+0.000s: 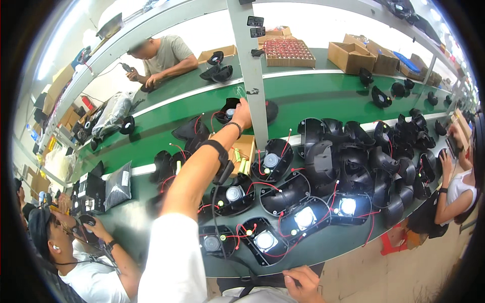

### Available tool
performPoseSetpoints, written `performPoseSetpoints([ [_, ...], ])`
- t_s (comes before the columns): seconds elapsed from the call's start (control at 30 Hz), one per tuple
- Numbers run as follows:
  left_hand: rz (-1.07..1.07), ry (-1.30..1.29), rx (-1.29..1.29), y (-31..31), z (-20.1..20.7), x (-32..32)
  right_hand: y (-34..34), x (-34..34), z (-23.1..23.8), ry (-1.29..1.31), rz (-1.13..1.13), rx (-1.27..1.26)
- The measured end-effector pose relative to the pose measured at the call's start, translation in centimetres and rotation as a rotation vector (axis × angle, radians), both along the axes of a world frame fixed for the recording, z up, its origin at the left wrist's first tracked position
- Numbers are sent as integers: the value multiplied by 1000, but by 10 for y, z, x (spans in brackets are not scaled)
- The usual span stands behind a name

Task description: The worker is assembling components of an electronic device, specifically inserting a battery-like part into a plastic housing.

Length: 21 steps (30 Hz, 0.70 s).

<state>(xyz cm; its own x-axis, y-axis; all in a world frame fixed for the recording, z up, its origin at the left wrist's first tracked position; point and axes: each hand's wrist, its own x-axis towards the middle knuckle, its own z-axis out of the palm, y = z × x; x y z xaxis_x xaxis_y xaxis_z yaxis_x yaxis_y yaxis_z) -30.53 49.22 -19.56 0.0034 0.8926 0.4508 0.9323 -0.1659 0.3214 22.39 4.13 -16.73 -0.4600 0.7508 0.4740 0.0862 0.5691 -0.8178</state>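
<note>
My left hand (242, 113) reaches far forward over the bench to the green conveyor belt (323, 96). Its fingers close on a black round housing with red wires (228, 108) lying on the belt beside a grey upright post (250, 76). A beaded bracelet and a black strap with a cable sit on that forearm. My right hand (303, 283) stays low at the near edge of the bench, fingers curled on a dark strip; what it holds is unclear. Below my left arm lie several black housings (262, 240) with red wires, some with a lit white disc (305, 218).
A small cardboard box of yellow-green cylinders (245, 156) stands by the post. Black shells are piled at right (384, 161). Cardboard boxes (348, 55) line the far shelf. Other people work at the back left (161, 58), lower left (86, 262) and right (454, 187).
</note>
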Motion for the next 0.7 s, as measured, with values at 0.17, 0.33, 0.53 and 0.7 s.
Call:
performPoseSetpoints([
  [0.17, 216, 198, -300, -22, 84, 113, 19, 3, 31, -106, -145, -18],
  [0.33, 454, 34, -634, -52, 79, 57, 34, 5, 54, -78, -91, 30],
  [0.53, 445, -150, -597, -36, 48, 34, 37, 6, 85, -111, -74, 8],
  [0.7, 486, -290, -375, -55, 92, 66, 51, 18, 111, -341, -22, 217],
])
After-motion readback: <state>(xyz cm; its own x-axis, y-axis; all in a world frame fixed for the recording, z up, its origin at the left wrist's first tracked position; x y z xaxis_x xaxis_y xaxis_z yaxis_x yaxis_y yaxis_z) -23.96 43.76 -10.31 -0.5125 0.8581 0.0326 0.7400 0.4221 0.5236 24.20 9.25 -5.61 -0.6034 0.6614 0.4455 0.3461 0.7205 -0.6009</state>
